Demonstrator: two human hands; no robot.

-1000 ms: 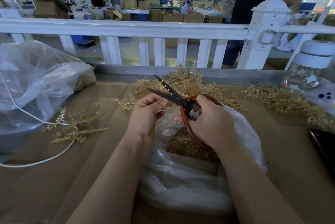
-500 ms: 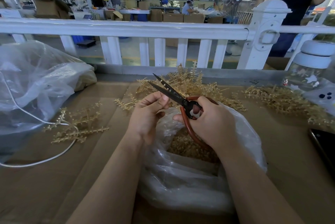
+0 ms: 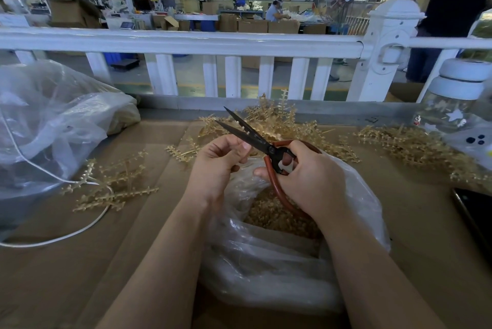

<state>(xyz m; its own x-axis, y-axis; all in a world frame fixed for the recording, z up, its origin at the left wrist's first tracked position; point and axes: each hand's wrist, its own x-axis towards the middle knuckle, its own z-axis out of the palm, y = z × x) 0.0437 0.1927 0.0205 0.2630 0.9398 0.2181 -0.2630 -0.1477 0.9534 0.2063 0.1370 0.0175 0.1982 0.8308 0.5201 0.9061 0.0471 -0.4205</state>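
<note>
Gripping black-bladed scissors with red-brown loop handles [image 3: 256,140], the right hand [image 3: 308,179] holds them open over the clear plastic bag [image 3: 266,270], likely so trimmings drop in. At their nine o'clock, the left hand [image 3: 217,166] pinches a barely visible pale-gold plastic stem [image 3: 247,132].

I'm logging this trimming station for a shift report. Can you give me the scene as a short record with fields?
Tool: scissors, red handles, blades open, pointing up-left
Tool grip: right hand holds the handles
Other hand: left hand, fingers curled beside the lower blade; what it pinches is hidden
Under hands: clear bag holding small golden cut pieces
Behind scissors: pile of golden sprigs
Left side: loose sprigs, white cable, large plastic bag
Right edge: bottle, dark phone
Surface: cardboard
</note>
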